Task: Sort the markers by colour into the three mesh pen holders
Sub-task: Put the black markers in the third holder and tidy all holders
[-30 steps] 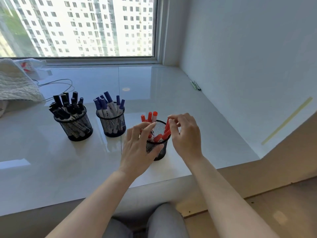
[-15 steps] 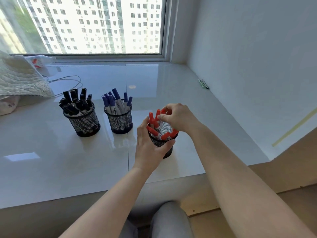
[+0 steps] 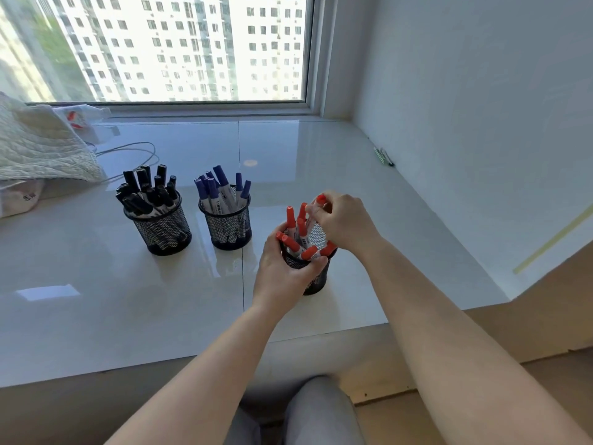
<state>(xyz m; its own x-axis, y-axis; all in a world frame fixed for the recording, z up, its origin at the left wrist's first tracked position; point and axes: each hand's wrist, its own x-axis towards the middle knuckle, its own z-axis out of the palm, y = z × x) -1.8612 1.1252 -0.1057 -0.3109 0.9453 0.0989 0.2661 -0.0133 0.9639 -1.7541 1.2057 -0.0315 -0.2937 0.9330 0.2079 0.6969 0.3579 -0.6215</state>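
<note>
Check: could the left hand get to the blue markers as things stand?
Probably yes, once it lets go. The left hand grips the red holder; the blue markers stand just left of it, with bare sill between them and nothing on top.

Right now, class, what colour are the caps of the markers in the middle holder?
Blue. The head view shows the blue-capped markers standing in the middle holder.

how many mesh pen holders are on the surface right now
3. The holder with black markers stands farthest left, the holder with blue markers just to its right, and the holder with red markers nearest the person, gripped by the left hand. None looks hidden.
</note>
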